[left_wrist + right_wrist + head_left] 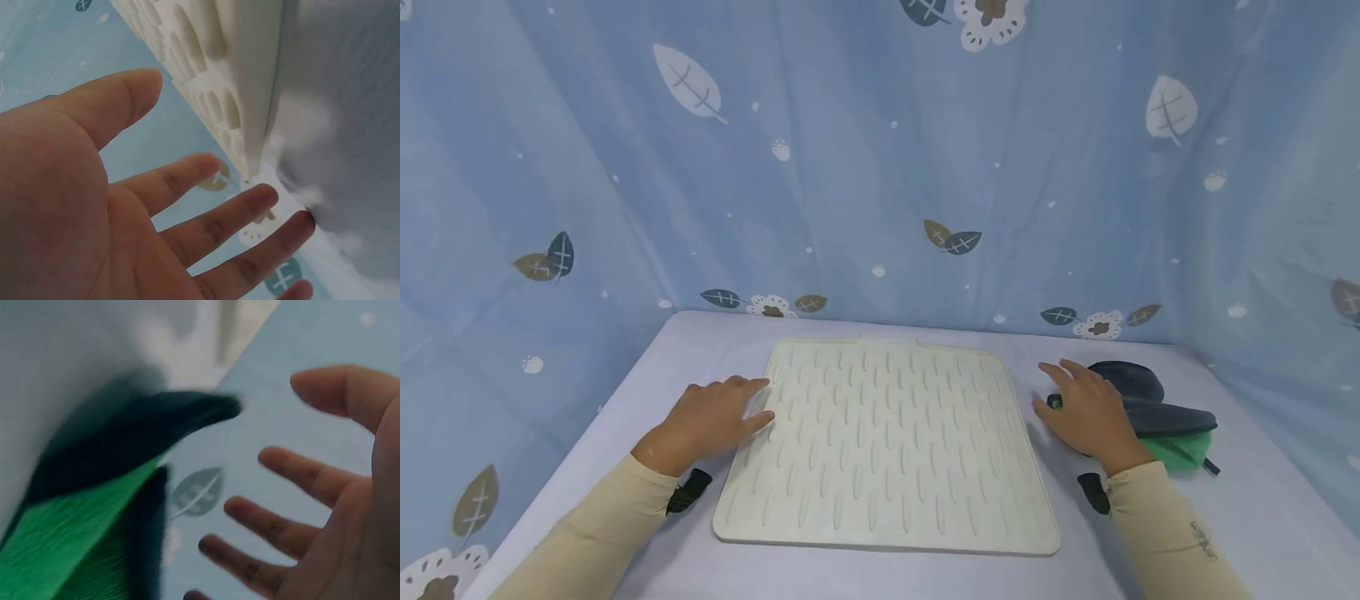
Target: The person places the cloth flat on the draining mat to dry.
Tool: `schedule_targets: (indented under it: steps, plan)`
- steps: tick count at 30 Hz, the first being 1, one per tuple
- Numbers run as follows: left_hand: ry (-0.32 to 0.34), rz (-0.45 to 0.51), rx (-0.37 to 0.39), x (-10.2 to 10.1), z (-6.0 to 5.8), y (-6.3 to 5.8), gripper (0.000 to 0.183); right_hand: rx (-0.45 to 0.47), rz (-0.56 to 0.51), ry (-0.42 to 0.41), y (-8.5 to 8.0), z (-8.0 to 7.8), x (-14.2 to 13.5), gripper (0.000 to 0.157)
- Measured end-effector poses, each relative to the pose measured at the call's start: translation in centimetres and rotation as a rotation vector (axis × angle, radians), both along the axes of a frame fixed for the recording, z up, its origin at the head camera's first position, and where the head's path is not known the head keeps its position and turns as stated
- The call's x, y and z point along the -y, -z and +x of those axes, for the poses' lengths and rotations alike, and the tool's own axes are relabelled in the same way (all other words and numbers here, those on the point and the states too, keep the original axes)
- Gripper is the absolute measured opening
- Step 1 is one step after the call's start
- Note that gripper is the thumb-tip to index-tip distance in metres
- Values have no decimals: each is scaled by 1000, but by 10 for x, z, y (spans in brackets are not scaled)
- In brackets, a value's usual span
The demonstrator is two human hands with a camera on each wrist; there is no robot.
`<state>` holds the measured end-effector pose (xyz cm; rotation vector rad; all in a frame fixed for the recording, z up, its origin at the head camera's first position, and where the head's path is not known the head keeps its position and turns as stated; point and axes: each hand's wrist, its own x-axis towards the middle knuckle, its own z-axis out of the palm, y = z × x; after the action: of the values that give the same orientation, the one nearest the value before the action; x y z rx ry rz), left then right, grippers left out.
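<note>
A cream mat (pixel 891 450) with rows of raised ridges lies flat on the white table, a drying mat by its look. My left hand (pixel 703 421) is at its left edge, fingers spread and holding nothing; the left wrist view shows the palm (pixel 56 206) beside the ridged mat (pixel 219 81). Off the mat's right side, my right hand (pixel 1090 412) has its fingers apart and grips nothing. Partly behind that hand lies a dark navy and green fabric item (pixel 1172 419), its exact kind unclear. In the right wrist view this fabric item (pixel 106 456) appears blurred, apart from the fingers.
The white tablecloth (pixel 1262 533) covers the table. A blue curtain (pixel 865 183) with leaf and flower prints stands behind it and along both sides. Dark bands (pixel 688 490) show at the wrists, below beige sleeves (pixel 598 529).
</note>
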<state>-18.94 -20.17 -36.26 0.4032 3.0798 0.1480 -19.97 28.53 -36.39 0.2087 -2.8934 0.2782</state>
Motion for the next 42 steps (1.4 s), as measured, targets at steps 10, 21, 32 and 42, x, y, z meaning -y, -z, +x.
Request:
schedule_targets:
  steps: [10,21,32,42]
  plan:
    - [3,-9,38,1,-3,7,62,233,56,151,9,-5,-44,73]
    - [3,-4,29,0,-3,7,62,330,150,133,16,-8,-54,94]
    - [4,-15,43,-4,-2,5,62,384,166,153,12,-8,-60,87]
    - [4,-21,34,-3,-2,9,61,352,158,132,11,-9,-58,67]
